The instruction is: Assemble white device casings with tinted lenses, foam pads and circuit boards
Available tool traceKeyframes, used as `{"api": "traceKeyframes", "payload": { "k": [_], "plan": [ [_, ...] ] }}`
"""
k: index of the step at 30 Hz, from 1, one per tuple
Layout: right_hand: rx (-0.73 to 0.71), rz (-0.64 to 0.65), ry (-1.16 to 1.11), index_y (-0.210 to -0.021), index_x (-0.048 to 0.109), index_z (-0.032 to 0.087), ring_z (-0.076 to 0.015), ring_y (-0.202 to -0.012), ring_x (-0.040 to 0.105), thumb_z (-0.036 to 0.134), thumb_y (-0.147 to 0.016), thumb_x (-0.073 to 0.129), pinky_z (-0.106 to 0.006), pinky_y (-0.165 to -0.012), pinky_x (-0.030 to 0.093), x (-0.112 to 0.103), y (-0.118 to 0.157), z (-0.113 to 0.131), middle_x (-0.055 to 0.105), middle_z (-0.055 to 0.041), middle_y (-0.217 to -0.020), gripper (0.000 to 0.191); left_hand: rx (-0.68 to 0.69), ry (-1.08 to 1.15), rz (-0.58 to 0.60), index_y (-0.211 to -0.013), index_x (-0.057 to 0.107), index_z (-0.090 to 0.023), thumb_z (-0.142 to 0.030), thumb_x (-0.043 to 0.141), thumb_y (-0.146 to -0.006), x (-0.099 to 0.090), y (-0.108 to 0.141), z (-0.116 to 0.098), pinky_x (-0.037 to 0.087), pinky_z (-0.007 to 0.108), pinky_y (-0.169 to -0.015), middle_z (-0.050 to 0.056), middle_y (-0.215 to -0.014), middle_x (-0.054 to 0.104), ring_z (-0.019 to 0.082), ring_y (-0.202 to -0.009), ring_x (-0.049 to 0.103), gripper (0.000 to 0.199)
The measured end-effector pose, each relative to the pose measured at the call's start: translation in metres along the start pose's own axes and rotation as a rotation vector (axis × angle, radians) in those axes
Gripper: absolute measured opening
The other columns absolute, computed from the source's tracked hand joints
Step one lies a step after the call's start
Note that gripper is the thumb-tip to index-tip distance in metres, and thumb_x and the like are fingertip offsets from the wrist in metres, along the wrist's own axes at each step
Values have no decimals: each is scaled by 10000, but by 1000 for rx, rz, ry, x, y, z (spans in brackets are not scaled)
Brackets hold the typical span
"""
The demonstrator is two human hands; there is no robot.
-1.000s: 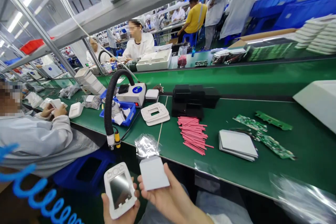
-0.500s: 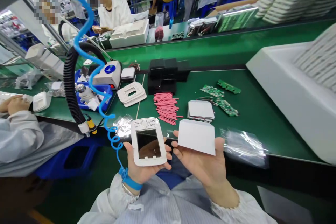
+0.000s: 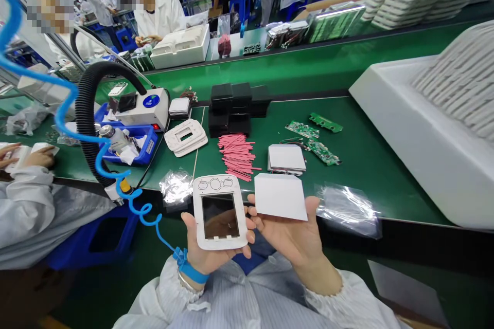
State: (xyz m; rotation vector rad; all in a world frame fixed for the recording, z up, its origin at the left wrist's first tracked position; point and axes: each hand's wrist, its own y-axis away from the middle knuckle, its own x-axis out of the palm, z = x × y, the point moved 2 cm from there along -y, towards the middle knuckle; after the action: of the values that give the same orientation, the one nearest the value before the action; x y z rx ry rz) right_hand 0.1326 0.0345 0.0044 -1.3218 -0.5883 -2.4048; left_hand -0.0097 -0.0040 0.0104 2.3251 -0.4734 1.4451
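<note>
My left hand [image 3: 204, 257] holds a white plastic housing [image 3: 199, 216] with a dark rectangular screen window [image 3: 219, 216] and button outlines along its top. My right hand [image 3: 291, 239] grips a flat white panel [image 3: 281, 196] by its edges, its plain face tilted up towards me. The two pieces are side by side, apart from each other, just over the bench's front edge. Just behind the panel lies a stack of similar white-faced panels [image 3: 286, 157]. A pile of pink strips [image 3: 236, 157] sits beyond the housing. A blue coiled cord runs to the wristband [image 3: 193, 270] on my left wrist.
Green circuit boards [image 3: 324, 151] lie at right, near a white foam box [image 3: 386, 87]. Clear plastic bags [image 3: 349, 208] rest at the front edge. White frames [image 3: 185, 139], black blocks [image 3: 231, 110] and a blue tray [image 3: 148, 149] stand left. A co-worker's hands [image 3: 40, 157] are at far left.
My view has shifted slightly to the right. The housing is a little lower and closer to me. Both hands keep their holds, and the co-worker's hands at left have moved apart.
</note>
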Motion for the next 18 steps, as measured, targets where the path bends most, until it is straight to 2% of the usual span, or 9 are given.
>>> {"api": "traceKeyframes", "payload": {
  "k": [3, 5, 9, 11, 14, 16, 18],
  "plan": [
    [23, 48, -113, -975, 692, 132, -170, -745, 620, 736, -621, 584, -260, -703, 521, 1, -1, 0, 689, -101, -893, 708, 9, 15, 16, -1161, 581, -10, -849, 432, -565, -1, 0, -2, 499, 300, -612, 200, -1000, 631, 241, -827, 565, 1040],
    [64, 45, -150, -977, 686, 136, -166, -732, 638, 704, -666, 578, -251, -661, 525, -1, -1, 1, 698, -103, -911, 656, 31, -6, 12, -1167, 583, -25, -836, 452, -573, -2, 0, -5, 500, 302, -623, 193, -1022, 631, 245, -838, 569, 1014],
    [311, 63, -97, -1007, 658, 94, -159, -549, 647, 684, -787, 426, -197, -427, 459, -6, -2, -1, 708, -135, -763, 671, 115, -125, -8, -1181, 583, -54, -799, 504, -590, -4, 3, -16, 492, 313, -635, 182, -1098, 605, 264, -869, 569, 954],
    [421, 84, -44, -1018, 642, 64, -157, -473, 635, 685, -816, 346, -175, -352, 413, -7, -4, -3, 700, -148, -711, 717, 102, -175, 27, -1193, 573, -47, -804, 511, -576, -4, 4, -18, 480, 309, -616, 184, -1024, 623, 276, -870, 567, 978],
    [522, 101, 53, -1022, 624, 57, -155, -462, 636, 696, -834, 245, -163, -311, 395, -9, -7, -4, 688, -150, -693, 767, 68, -234, 94, -1196, 572, -48, -788, 515, -594, -4, 5, -17, 467, 317, -601, 183, -939, 643, 305, -886, 570, 956],
    [485, 74, 189, -977, 630, 69, -157, -488, 635, 737, -803, 255, -168, -313, 408, -11, -10, -3, 678, -136, -686, 785, 93, -272, 75, -1189, 583, -63, -766, 506, -633, -5, 6, -17, 467, 327, -607, 182, -973, 642, 309, -891, 571, 900],
    [279, -31, 370, -883, 636, 98, -142, -508, 614, 774, -748, 338, -173, -341, 431, -14, -13, 2, 653, -93, -651, 751, 127, -300, 24, -1182, 593, -76, -757, 496, -653, -7, 8, -18, 471, 337, -632, 178, -1027, 633, 291, -867, 575, 868]
  ]
}}
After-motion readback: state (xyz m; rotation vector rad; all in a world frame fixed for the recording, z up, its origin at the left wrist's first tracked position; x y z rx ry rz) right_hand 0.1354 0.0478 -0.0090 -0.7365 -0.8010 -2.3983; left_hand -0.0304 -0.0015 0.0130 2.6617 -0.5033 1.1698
